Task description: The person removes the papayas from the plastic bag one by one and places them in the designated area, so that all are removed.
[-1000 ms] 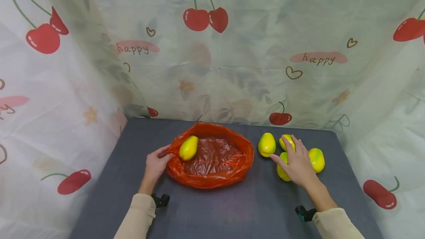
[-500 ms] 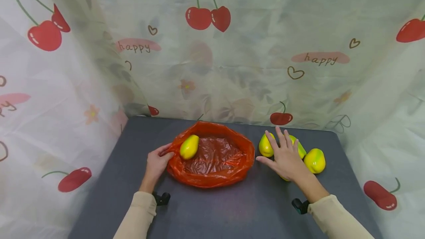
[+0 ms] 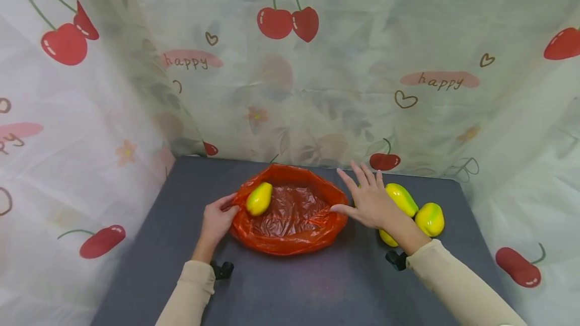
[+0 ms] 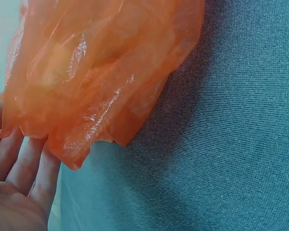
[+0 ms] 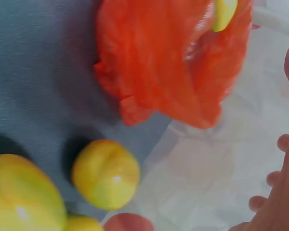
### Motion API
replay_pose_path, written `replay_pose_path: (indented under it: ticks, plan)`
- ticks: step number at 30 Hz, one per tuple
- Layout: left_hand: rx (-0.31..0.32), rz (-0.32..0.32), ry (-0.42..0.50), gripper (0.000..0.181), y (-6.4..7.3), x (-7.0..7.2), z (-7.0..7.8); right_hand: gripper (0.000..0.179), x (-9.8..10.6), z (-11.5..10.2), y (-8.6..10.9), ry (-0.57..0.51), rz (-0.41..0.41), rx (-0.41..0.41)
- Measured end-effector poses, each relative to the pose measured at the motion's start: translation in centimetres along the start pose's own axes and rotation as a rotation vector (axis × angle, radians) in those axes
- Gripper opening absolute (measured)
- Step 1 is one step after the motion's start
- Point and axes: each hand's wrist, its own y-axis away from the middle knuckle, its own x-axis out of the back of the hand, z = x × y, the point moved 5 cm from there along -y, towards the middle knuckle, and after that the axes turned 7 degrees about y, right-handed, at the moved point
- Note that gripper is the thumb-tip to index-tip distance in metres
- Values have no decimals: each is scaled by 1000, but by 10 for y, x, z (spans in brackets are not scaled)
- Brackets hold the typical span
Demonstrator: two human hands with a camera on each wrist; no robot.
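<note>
A red-orange plastic bag lies spread open on the dark grey table. Inside, against its left wall, sits a glossy yellow fruit, narrow at one end. My left hand pinches the bag's left rim; in the left wrist view the thumb is over the thin plastic and the fingers lie behind it. My right hand holds nothing, its fingers straight and spread, the thumb tip overlapping the bag's right rim. That hand mostly hides one yellow-green fruit, which shows beside the bag in the right wrist view.
Several more yellow-green fruits lie right of the bag: a long one, one at far right, and one partly covered by my right wrist. A cherry-print curtain hangs behind the table and at both sides.
My right hand has moved left from over the fruits to the bag's right rim, fingers spreading on the way. The left hand keeps its pinch on the bag.
</note>
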Motion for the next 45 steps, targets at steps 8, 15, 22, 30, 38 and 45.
replay_pose_path:
  ticks: [8, 15, 22, 30, 38, 45]
  plan:
    - [-10, 9, -10, 42, -1, 0, 4, 96, 12, -27, -26, 34, -15, 70]
    - [-8, 16, -6, 40, -2, -3, 7, 96, 13, -49, -45, -11, -6, 116]
    - [-15, 45, 1, 39, 0, -2, 8, 96, 13, -70, -63, -98, -18, 135]
    - [-15, 63, 13, 40, 3, -1, 7, 92, 2, -86, -85, -265, -88, 157]
    - [-15, 50, 26, 42, 3, 0, 5, 90, -12, -97, -116, -472, -146, 119]
    - [-20, 51, 43, 41, 3, -1, 2, 78, -24, -104, -138, -571, -142, 135]
